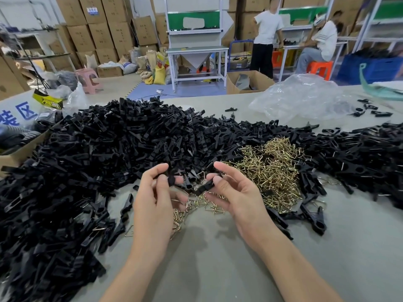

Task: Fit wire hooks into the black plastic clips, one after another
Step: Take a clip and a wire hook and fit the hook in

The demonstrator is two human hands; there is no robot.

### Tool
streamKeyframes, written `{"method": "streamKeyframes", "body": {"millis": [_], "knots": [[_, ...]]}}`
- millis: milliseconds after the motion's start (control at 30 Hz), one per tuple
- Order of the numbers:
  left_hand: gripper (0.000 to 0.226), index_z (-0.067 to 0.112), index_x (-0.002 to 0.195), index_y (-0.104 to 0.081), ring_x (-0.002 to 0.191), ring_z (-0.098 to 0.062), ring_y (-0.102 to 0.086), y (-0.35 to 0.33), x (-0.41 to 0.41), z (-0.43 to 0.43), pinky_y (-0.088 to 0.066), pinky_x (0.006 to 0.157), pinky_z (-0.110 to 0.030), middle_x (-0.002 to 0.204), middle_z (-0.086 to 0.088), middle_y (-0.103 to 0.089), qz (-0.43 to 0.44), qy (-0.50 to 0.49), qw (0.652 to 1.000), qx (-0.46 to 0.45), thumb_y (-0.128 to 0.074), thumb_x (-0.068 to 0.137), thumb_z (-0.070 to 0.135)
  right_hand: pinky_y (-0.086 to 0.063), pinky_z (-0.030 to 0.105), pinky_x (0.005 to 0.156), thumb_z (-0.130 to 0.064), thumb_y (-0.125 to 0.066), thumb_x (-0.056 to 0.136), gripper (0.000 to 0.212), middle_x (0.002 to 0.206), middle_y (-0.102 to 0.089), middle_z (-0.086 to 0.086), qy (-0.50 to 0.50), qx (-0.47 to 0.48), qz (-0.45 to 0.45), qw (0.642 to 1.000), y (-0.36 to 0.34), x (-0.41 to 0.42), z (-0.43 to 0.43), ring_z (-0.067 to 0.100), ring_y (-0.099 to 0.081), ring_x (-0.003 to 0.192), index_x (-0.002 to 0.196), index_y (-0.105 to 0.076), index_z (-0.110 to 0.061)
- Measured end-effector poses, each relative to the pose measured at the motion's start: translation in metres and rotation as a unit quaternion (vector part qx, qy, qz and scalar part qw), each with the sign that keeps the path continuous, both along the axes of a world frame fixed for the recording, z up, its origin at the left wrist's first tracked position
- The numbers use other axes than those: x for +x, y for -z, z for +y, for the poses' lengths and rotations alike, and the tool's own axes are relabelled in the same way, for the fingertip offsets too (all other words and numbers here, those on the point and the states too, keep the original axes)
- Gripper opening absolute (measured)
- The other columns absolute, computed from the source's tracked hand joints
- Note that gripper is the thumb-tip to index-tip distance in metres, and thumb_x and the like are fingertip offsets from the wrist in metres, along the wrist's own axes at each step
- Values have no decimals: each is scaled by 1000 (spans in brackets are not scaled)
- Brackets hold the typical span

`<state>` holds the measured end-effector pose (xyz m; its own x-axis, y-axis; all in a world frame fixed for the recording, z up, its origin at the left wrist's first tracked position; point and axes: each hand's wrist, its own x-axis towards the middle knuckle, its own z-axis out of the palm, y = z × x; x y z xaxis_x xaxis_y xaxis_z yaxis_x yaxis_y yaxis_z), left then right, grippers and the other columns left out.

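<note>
Your table (pixel 218 269) has a flat grey-green top, bare in the near strip in front of you. A deep heap of black clips (pixel 109 149) covers its left and centre, running to the left edge. A second, lower heap (pixel 370 153) lies to your right. Between them sits a pile of brass-coloured wire hooks (pixel 268 171), touching both heaps, with a thin scatter of hooks (pixel 196 205) nearer you. Behind, on the far right, lie a crumpled clear plastic bag (pixel 305 99) and a few loose clips (pixel 368 107).
</note>
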<state>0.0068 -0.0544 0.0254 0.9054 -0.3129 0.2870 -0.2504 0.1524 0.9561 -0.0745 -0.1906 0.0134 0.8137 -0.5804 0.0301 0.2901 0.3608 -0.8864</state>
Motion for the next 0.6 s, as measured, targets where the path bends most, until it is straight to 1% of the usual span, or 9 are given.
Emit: {"method": "streamKeyframes", "body": {"millis": [67, 133, 167, 233, 300, 367, 467, 533, 600], "knots": [[19, 25, 112, -58, 57, -18, -66, -1, -2, 0, -54, 52, -23, 84, -4, -74, 20, 22, 1000, -1, -41, 107, 18, -62, 33, 76, -13, -71, 85, 31, 94, -75, 3, 0, -8, 1, 1000, 1, 0, 1, 19, -73, 89, 114, -73, -23], [17, 23, 107, -62, 56, -17, -66, 0, -5, -2, -53, 51, -22, 77, -6, -73, 20, 37, 999, 5, -46, 106, 20, -61, 32, 73, -22, -76, 76, 34, 93, -72, 4, -1, -20, 5, 1000, 1, 0, 3, 17, -72, 84, 109, -76, -26], [16, 22, 104, -63, 56, -16, -66, 0, -6, -3, -53, 51, -21, 75, -6, -72, 18, 43, 999, 10, -47, 105, 20, -61, 31, 73, -24, -77, 75, 33, 94, -71, 5, -1, -30, 10, 999, 1, 0, 4, 16, -71, 84, 108, -77, -27], [17, 23, 101, -66, 57, -14, -64, 3, -8, -4, -52, 52, -21, 76, -6, -72, 21, 61, 998, 18, -50, 104, 19, -60, 29, 70, -21, -77, 80, 28, 95, -70, 7, 1, -51, 20, 998, 2, 0, 4, 14, -70, 79, 108, -76, -26], [16, 27, 99, -68, 61, -12, -63, 5, -7, -6, -52, 56, -21, 78, -5, -72, 23, 73, 997, 31, -54, 102, 21, -59, 26, 64, -16, -75, 85, 25, 91, -69, 7, 9, -67, 24, 997, 1, -1, 4, 12, -67, 70, 110, -75, -23], [12, 29, 99, -69, 68, -10, -66, 7, -6, -6, -52, 61, -19, 84, -2, -73, 22, 76, 996, 44, -58, 99, 23, -56, 24, 60, -18, -75, 83, 28, 85, -68, 6, 13, -72, 23, 997, 0, -1, 4, 11, -64, 63, 110, -73, -20], [10, 29, 100, -70, 82, -10, -70, 9, -5, -6, -53, 68, -18, 88, 5, -75, 24, 77, 995, 62, -61, 97, 25, -58, 23, 65, -17, -76, 82, 30, 77, -70, 0, 7, -75, 21, 997, 3, 0, 4, 13, -67, 65, 112, -72, -17], [10, 27, 99, -71, 85, -12, -72, 10, -6, -7, -55, 68, -18, 90, 3, -76, 40, 81, 994, 56, -61, 97, 23, -60, 24, 74, -19, -78, 78, 34, 83, -73, 3, -7, -78, 24, 997, 5, 2, 5, 15, -71, 72, 112, -73, -19], [10, 23, 98, -71, 82, -13, -73, 10, -7, -8, -55, 67, -18, 88, 2, -77, 49, 80, 994, 47, -61, 98, 19, -60, 30, 85, -12, -78, 83, 33, 94, -74, 11, -17, -88, 34, 995, 8, 3, 6, 17, -73, 82, 114, -74, -23]]}}
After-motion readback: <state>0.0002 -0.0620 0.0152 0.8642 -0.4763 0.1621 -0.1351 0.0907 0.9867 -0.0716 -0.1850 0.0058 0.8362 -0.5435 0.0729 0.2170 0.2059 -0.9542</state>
